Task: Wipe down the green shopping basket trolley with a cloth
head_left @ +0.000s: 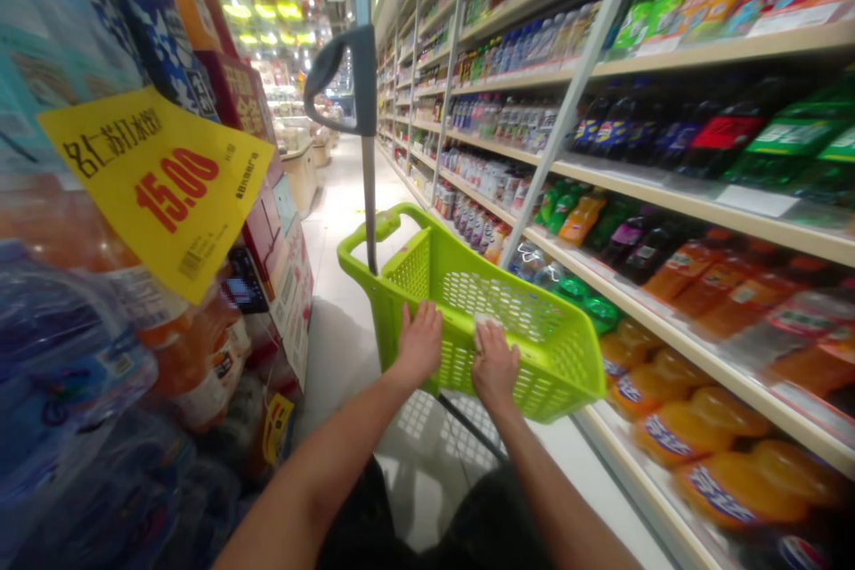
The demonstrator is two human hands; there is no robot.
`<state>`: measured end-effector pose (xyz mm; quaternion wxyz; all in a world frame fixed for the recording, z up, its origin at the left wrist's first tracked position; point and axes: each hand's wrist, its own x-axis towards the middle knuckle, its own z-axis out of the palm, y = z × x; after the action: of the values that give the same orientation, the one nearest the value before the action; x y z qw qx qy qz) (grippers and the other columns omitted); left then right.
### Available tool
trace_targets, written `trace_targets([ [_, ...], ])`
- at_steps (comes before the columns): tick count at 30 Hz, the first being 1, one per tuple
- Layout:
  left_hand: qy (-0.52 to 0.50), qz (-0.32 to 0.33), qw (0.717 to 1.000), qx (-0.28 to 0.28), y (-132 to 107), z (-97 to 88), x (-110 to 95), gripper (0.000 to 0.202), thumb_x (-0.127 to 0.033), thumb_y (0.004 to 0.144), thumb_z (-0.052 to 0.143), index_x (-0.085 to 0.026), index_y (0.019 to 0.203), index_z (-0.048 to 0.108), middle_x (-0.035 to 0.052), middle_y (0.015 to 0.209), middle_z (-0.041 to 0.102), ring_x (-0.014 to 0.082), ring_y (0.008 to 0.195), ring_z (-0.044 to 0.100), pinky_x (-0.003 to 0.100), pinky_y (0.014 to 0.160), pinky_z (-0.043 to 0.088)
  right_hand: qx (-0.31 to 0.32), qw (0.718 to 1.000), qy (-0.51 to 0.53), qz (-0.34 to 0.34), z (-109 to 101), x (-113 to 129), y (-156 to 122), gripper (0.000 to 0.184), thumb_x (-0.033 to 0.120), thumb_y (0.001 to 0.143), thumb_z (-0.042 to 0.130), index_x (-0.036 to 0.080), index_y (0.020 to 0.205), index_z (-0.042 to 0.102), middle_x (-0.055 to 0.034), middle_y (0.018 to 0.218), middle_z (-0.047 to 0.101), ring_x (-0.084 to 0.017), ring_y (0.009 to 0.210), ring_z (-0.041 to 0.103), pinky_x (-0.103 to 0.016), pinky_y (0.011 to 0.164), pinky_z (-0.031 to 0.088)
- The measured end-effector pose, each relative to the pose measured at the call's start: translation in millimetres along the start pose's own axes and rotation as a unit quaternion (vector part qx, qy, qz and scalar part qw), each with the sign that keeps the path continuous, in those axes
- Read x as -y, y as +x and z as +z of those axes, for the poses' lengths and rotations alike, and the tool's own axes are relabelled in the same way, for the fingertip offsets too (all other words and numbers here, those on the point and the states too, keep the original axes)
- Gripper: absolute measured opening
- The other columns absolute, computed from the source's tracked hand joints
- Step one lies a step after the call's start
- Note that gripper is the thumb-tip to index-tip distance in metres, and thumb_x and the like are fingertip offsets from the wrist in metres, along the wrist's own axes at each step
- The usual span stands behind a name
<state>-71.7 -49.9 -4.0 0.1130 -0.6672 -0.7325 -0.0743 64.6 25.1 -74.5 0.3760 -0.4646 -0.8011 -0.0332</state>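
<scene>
A lime-green plastic shopping basket (567,334) with perforated walls stands before me, its tall pull handle (366,80) raised at the left end. My left hand (420,343) rests on the near rim, fingers stretched out and lying over the edge. Farther right along that same rim, my right hand (495,365) is bent over the edge, pressing a small white cloth (482,321) against the plastic. Most of the cloth is hidden under the fingers, so its exact kind is unclear. No goods show inside the basket.
Shelves of bottled drinks (735,285) line the right side, close to the basket's far end. Stacked water bottles (67,356) and cartons crowd the left, with a yellow price sign (166,187) jutting out. A tiled aisle (340,178) runs ahead.
</scene>
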Motion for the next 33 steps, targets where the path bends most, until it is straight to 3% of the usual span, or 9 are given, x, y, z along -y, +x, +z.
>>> trace_targets([
  [5,0.026,-0.041,0.999,-0.025,-2,-5.0,16,0.059,-0.014,0.079,0.033,-0.004,0.137,0.03,0.0146,0.147,0.026,0.0245,0.138,0.014,0.053,0.11,0.007,-0.005,0.999,0.025,-0.042,5,21,3,0.047,0.008,0.081,0.032,0.018,0.123,0.051,-0.0109,0.132,0.05,-0.021,0.126,0.038,-0.043,0.098,0.029],
  [14,0.021,-0.047,0.998,-0.038,-5,-7.4,35,0.062,-0.013,0.077,0.036,-0.005,0.138,0.029,0.013,0.148,0.024,0.0241,0.138,0.014,0.052,0.111,0.006,-0.012,1.0,0.007,-0.01,4,-2,-5,0.053,0.006,0.075,0.037,0.017,0.125,0.049,-0.0124,0.132,0.049,-0.024,0.125,0.038,-0.048,0.099,0.029],
  [19,0.033,-0.032,0.998,-0.045,-9,-9.7,44,0.057,-0.013,0.08,0.034,-0.005,0.136,0.031,0.0137,0.146,0.028,0.0236,0.137,0.017,0.052,0.111,0.008,-0.005,0.999,0.045,-0.014,14,33,7,0.052,0.007,0.077,0.034,0.016,0.126,0.048,-0.0135,0.132,0.048,-0.023,0.125,0.038,-0.047,0.099,0.029],
  [24,0.036,-0.027,0.997,-0.055,-11,-10.6,50,0.055,-0.015,0.081,0.034,-0.007,0.136,0.033,0.0133,0.146,0.03,0.0233,0.136,0.019,0.052,0.11,0.01,0.026,0.993,0.086,-0.075,20,76,23,0.058,0.004,0.074,0.033,0.016,0.129,0.045,-0.0115,0.136,0.045,-0.02,0.129,0.034,-0.045,0.102,0.026],
  [33,0.02,-0.046,0.995,-0.085,-14,-12.6,60,0.054,-0.017,0.08,0.037,-0.007,0.134,0.036,0.0133,0.145,0.032,0.0235,0.136,0.021,0.053,0.11,0.009,0.01,0.996,0.072,-0.049,20,66,17,0.056,0.003,0.074,0.033,0.017,0.126,0.048,-0.0109,0.135,0.047,-0.019,0.128,0.036,-0.043,0.104,0.024],
])
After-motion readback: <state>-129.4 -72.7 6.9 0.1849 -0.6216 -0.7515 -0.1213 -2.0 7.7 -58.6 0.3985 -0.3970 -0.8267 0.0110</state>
